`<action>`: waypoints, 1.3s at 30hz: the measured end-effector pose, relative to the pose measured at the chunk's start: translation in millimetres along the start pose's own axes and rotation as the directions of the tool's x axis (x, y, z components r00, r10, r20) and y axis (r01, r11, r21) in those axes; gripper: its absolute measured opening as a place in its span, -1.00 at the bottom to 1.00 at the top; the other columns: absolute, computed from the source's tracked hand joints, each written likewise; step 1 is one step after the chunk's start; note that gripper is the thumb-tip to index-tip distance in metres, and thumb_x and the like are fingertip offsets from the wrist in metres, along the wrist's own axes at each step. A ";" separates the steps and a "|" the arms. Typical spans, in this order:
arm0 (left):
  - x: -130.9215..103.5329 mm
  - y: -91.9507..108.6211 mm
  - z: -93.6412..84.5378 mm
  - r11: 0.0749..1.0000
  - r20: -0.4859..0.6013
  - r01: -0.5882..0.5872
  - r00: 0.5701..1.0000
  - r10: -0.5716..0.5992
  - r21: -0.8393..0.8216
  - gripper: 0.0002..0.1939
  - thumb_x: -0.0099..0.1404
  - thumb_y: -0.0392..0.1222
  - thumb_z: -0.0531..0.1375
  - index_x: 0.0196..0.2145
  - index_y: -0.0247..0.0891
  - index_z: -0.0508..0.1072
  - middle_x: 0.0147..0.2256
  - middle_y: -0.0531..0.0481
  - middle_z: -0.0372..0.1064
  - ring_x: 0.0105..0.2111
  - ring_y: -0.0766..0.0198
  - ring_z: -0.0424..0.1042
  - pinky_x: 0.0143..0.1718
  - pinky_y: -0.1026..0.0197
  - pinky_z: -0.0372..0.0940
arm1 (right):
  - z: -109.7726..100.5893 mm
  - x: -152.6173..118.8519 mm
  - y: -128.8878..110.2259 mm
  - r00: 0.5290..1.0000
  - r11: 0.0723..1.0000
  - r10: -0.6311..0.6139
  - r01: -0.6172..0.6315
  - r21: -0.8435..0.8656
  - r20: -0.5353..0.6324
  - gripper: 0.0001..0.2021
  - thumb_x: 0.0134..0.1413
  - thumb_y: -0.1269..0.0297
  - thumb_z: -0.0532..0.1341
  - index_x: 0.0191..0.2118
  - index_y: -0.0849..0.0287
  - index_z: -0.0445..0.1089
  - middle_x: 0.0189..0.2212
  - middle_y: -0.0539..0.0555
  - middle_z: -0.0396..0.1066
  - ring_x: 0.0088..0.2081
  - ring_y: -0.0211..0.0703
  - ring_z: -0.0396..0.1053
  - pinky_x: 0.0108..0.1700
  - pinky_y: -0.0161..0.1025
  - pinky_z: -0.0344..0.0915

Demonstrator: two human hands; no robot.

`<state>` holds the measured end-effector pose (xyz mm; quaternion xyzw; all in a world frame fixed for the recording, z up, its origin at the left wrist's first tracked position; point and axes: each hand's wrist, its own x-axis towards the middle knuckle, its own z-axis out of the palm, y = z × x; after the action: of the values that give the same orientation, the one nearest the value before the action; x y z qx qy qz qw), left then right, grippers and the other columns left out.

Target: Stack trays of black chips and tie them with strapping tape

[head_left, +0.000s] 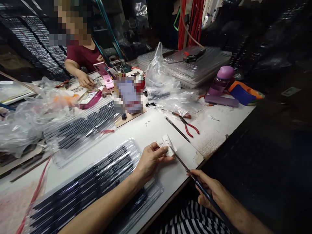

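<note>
Between the thumb and fingers of my left hand (pixel 152 159) is a small white paper slip (pixel 168 143) with dark handwriting on it. My right hand (pixel 211 188) is wrapped round the dark handles of a pair of scissors (pixel 181 161). The blades point away from me and up to the left, and their tips meet the slip close to my left fingertips. Whether the blades have cut into the paper I cannot tell. Under my left forearm lies a clear plastic tray (pixel 133 144) holding rows of long black parts (pixel 97 182).
Red-handled pliers (pixel 188 125) and a thin black strip (pixel 177 130) lie beyond my hands. Further back are clear plastic bags (pixel 168 87), stacked clear trays (pixel 202 65), a purple bottle (pixel 223 79) and a blurred phone (pixel 130 94). A person in a maroon top (pixel 80 53) sits across the table.
</note>
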<state>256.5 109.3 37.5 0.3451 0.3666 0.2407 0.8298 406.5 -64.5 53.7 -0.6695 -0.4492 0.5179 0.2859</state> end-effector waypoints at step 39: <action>-11.1 -3.4 9.1 0.996 0.087 -0.018 0.996 0.010 0.092 -0.74 0.03 -0.15 0.34 -0.43 -0.39 0.42 -0.47 -0.01 0.35 -0.52 0.35 0.40 -0.35 0.22 0.42 | 9.8 -5.4 11.2 0.995 0.998 -0.052 0.053 0.015 -0.088 -0.56 0.16 0.07 0.09 0.11 0.11 0.19 -0.44 -0.05 0.27 -0.44 -0.27 0.24 -0.38 -0.37 0.23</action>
<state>257.2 96.2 44.4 0.3958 0.3386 0.2143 0.8263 400.2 -75.0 43.6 -0.6768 -0.4492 0.4845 0.3246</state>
